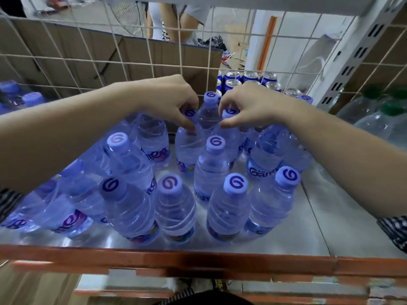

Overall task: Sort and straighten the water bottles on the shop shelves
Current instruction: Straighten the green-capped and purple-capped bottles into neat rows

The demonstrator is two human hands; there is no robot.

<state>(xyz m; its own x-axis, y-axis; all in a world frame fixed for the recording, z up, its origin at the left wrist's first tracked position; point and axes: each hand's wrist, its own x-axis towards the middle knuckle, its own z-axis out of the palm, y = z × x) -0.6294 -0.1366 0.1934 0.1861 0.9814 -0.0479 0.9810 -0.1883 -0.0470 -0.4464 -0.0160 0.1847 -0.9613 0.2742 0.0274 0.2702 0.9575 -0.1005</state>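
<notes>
— Where are the hands?
— Both are at twelve o'clock of the cluster. The left hand (174, 100) has its fingers curled, pinching the ribbed lilac cap of a clear, ridged plastic water bottle (187, 148). The right hand (246, 106) pinches the cap of a second bottle (233, 135) at its three o'clock.
— And around them?
— The other bottles (176, 208) stand upright on the dull metal shelf (308, 216), behind its orange rail (198, 263). A white wire grid (154, 51) backs them. Shiny blue cans (248, 77) sit at one o'clock.
</notes>
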